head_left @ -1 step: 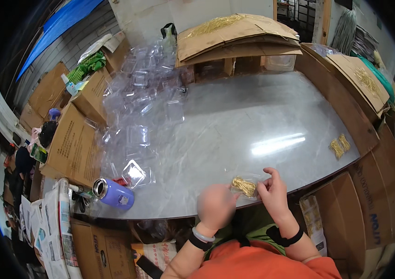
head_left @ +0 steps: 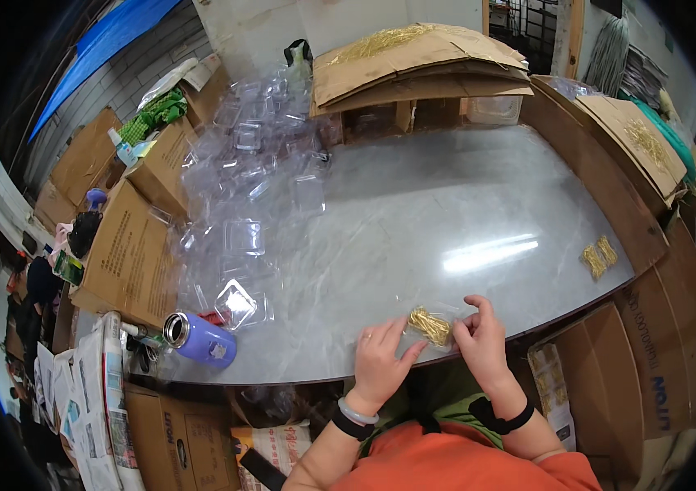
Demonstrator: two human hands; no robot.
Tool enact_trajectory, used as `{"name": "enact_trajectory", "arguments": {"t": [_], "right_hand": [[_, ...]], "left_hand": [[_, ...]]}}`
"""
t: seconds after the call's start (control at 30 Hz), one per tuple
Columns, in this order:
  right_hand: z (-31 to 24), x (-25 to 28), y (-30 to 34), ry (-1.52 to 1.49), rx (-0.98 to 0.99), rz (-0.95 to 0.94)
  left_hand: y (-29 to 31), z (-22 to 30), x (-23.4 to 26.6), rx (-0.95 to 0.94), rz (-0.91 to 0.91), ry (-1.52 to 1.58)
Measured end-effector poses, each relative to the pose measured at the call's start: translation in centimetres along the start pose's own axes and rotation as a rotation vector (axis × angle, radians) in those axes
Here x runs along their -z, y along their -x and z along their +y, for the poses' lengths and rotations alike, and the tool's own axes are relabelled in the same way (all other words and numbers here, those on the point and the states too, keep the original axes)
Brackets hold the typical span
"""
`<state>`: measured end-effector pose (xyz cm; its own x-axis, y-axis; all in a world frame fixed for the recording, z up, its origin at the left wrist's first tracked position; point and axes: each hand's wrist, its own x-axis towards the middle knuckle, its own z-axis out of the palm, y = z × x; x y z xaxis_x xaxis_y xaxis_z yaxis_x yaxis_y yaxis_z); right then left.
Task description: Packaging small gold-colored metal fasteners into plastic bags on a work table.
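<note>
Two hands closing on one small packet of gold pins

Both hands met at the near edge of the table, on a small clear plastic packet point(head_left: 431, 326) holding a bundle of thin gold-coloured pins. The left hand point(head_left: 380, 360) lay half open, its fingertips resting on the packet's left side; the right hand point(head_left: 481, 340) was curled, pinching the packet's right edge between thumb and fingers. To do this well, the pins probably needed to lie flat and together before the plastic was pressed closed, with the packet held down on the table so nothing slid out.

The grey marble-patterned tabletop point(head_left: 462, 204) carried a heap of empty clear plastic shells point(head_left: 250, 196), a purple flask point(head_left: 200, 338) lying on its side, and two more gold bundles point(head_left: 598, 255) at the right. Cardboard boxes point(head_left: 131, 245) crowded the room.
</note>
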<state>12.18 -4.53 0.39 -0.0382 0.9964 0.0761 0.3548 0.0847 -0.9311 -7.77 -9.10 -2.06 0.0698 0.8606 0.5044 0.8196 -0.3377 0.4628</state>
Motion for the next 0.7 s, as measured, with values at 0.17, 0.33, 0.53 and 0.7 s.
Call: {"name": "enact_trajectory", "arguments": {"t": [0.17,0.33,0.53,0.7], "right_hand": [[-2.1,-1.2,2.5,-0.29,-0.193,-0.197],[-1.4,-1.4,0.3,-0.027,0.103,-0.031],[-3.0,-3.2,-2.9,0.443,0.488,-0.082],[-3.8,-3.4,-2.5,0.395,0.354,-0.092]], "left_hand": [[-1.4,0.0,0.1,0.017,0.022,0.123],[-1.0,-0.3,0.7,0.045,-0.019,0.21],[-1.1,-0.2,0.5,0.078,-0.018,0.252],[-0.9,-0.3,0.4,0.071,0.009,0.256]]}}
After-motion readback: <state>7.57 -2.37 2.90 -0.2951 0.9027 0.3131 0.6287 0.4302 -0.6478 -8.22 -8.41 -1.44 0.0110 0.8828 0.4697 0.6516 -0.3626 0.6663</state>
